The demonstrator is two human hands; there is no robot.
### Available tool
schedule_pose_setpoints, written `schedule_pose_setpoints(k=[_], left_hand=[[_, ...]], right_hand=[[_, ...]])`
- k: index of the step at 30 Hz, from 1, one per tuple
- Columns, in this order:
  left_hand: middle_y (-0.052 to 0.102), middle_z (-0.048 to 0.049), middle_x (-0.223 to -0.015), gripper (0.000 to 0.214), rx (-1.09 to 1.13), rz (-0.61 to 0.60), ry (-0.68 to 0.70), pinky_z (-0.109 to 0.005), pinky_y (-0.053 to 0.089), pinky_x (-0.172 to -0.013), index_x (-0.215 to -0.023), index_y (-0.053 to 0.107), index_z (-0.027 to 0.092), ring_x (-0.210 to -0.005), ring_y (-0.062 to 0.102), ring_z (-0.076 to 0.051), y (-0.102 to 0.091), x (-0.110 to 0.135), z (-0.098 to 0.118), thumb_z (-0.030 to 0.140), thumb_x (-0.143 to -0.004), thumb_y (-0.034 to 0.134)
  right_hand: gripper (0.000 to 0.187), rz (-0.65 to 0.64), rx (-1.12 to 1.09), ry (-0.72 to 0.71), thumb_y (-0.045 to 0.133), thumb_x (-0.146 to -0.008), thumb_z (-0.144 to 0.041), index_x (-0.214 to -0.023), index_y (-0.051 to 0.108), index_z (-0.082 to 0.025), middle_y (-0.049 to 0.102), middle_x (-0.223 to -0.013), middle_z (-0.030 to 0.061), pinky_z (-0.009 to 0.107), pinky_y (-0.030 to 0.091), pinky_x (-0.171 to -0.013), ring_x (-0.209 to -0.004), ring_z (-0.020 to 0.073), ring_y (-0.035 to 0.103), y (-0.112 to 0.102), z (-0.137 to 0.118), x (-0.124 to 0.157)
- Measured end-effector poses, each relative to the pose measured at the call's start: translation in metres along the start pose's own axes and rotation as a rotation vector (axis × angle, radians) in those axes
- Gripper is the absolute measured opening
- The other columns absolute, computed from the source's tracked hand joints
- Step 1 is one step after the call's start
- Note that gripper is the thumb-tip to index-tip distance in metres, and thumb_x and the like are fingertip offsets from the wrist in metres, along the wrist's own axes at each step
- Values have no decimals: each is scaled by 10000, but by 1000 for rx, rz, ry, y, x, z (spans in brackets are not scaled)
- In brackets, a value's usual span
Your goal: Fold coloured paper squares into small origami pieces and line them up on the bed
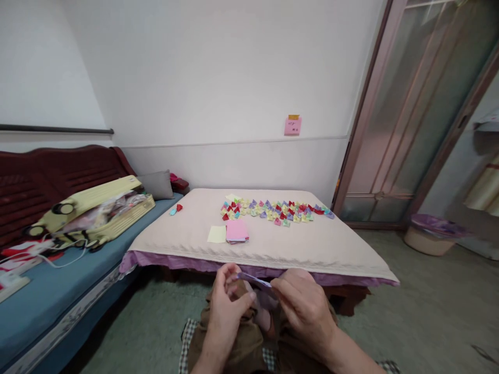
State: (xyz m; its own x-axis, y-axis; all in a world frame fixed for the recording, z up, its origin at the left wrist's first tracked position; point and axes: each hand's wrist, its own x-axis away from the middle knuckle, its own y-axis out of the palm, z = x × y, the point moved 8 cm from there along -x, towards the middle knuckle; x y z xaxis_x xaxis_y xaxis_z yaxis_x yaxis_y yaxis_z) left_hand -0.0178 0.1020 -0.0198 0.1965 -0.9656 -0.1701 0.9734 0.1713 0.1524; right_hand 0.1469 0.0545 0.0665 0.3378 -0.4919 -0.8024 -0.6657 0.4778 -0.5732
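Observation:
A folded piece of purple paper [255,280] is held over my lap, just in front of the table's near edge, and appears nearly edge-on. My right hand [306,306] is closed on its right end, thumb and fingers pinching it. At its left end, my left hand [230,304] curls loosely around the paper, fingertips at the edge and thumb below. On the table, a stack of pink paper squares [237,230] lies beside a pale yellow sheet [217,234]. Farther back spread many small folded paper pieces [268,210] in yellow, purple, red, green and blue.
The table has a cream cover [175,234]. A red and a light-blue piece [176,209] lie at its left. Left, an open yellow suitcase [101,213] rests on a blue-covered wooden bench [78,280]. A lined bin [431,236] stands right, near a sliding door [397,114].

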Motion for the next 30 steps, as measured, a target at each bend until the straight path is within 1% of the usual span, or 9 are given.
schedule_pose_setpoints(k=[2, 3, 6, 9, 13, 17, 22, 26, 30], left_hand=[[577, -99, -1211, 664, -250, 88, 180, -413, 441, -939, -1203, 533, 219, -1098, 560, -268, -10, 2, 21, 113, -581, 739], [545, -96, -1256, 662, -356, 97, 275, -432, 408, -985, -1227, 518, 234, -1155, 524, -272, -10, 5, 33, 105, -609, 718], [476, -89, -1332, 582, -572, 9, 502, -447, 367, -1037, -1218, 532, 255, -1245, 443, -270, 1, 17, 58, 78, -678, 662], [477, -91, -1322, 495, -669, -139, 601, -447, 369, -1039, -1180, 560, 251, -1245, 428, -260, 15, 25, 62, 61, -728, 632], [565, -83, -1194, 269, -673, -240, 675, -459, 365, -1029, -956, 623, 222, -1174, 475, -248, 24, 29, 60, 34, -769, 578], [613, -71, -1066, 225, -590, -230, 670, -445, 387, -983, -776, 562, 203, -1088, 520, -234, 22, 30, 62, -18, -758, 521], [619, -51, -1018, 272, -466, -254, 579, -372, 427, -876, -723, 463, 206, -1010, 543, -211, 21, 30, 58, -63, -688, 480], [635, -45, -967, 229, -399, -264, 510, -343, 428, -828, -689, 458, 207, -962, 562, -209, 21, 27, 56, -16, -702, 507], [648, -43, -928, 198, -373, -281, 392, -323, 420, -801, -655, 476, 202, -904, 582, -208, 21, 24, 56, 39, -711, 573]], right_hand=[[262, 31, 123, -151, 402, -911, -97, -849, 655, -122, 591, -572, 44, 285, 363, -558, -560, 156, 515, -3, -11, 3], [259, 38, 167, -203, 392, -915, -91, -886, 649, -108, 595, -577, 51, 290, 356, -548, -561, 160, 516, -3, -15, 4], [227, 32, 253, -296, 405, -917, -97, -944, 630, -89, 596, -576, 52, 305, 328, -524, -544, 166, 503, -1, -22, 8], [185, 19, 273, -341, 447, -900, -99, -966, 620, -95, 608, -597, 50, 314, 318, -529, -540, 166, 494, 3, -27, 12], [186, 17, 229, -360, 452, -891, -80, -983, 612, -104, 618, -625, 52, 314, 324, -543, -565, 166, 511, 5, -31, 14], [188, 9, 178, -318, 446, -898, -92, -953, 621, -134, 589, -598, 31, 307, 308, -522, -549, 159, 485, 5, -30, 12], [233, -12, 49, -174, 416, -904, -86, -807, 617, -155, 591, -638, 44, 301, 312, -541, -588, 160, 485, 5, -24, 5], [226, -43, 5, -114, 454, -900, -100, -735, 595, -162, 575, -621, 34, 294, 309, -551, -593, 157, 483, 6, -20, 3], [223, -83, -47, -63, 467, -900, -125, -724, 596, -169, 571, -617, 27, 282, 318, -544, -585, 153, 492, 7, -15, 4]])
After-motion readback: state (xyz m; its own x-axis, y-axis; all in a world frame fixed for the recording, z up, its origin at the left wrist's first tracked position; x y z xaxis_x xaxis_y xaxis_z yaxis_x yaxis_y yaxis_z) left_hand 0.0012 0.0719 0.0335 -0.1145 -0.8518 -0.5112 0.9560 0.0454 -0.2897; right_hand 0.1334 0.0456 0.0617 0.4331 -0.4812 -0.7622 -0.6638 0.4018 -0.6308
